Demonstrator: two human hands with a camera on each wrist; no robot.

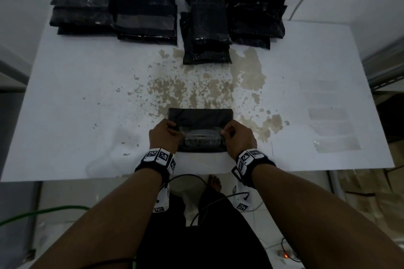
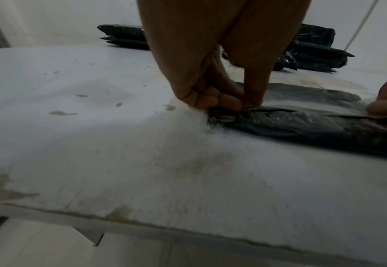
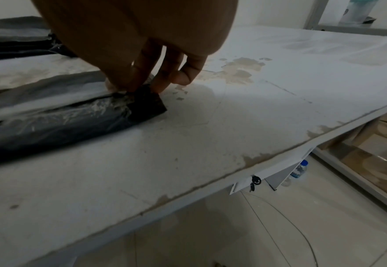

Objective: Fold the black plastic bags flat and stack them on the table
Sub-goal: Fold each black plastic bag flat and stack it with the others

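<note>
White, worn surface (image 1: 87, 94) with tan patches of peeled coating fills the frame. At lower centre lies a flat rectangular black bag (image 1: 200, 119), glossy and crinkled where it is folded. The left hand (image 1: 165, 135) pinches its left edge, the right hand (image 1: 239, 137) its right edge. Four stacks (image 1: 206, 24) of folded black bags sit along the top edge.

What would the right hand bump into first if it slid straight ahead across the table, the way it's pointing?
Probably the upright stack of black bags at the far edge; the stained table between looks free. The right hand now pinches the near bag.
</note>
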